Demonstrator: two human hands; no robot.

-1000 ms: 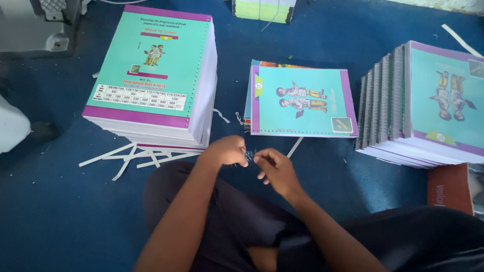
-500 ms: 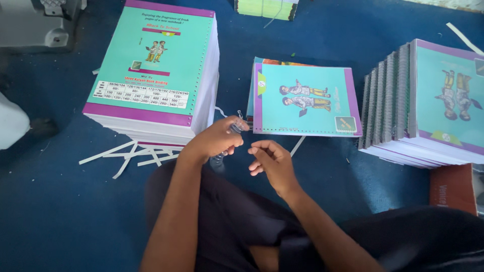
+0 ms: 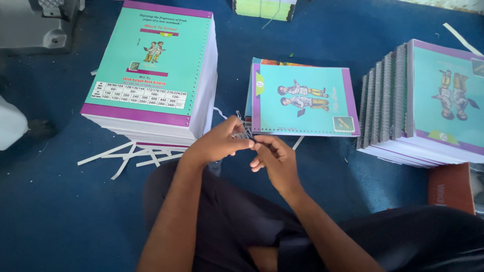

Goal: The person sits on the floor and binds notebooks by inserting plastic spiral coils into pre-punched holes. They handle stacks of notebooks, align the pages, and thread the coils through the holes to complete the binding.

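Both hands pinching a thin silver wire spiral coil

The left hand (image 3: 218, 143) and right hand (image 3: 272, 158) are gripping the thin silver wire spiral coil (image 3: 243, 134) just before one unbound teal-and-purple notebook (image 3: 302, 100); it is waiting unthreaded. Right of them one row of spiral-bound notebooks (image 3: 423, 106) is looking finished; left, one tall stack of punched teal-covered books (image 3: 151, 75) is remaining

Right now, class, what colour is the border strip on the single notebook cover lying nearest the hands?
Purple, edging the turquoise notebook cover; head view.

Both hands (image 3: 249, 148) together — fingers (image 3: 262, 146) pinched
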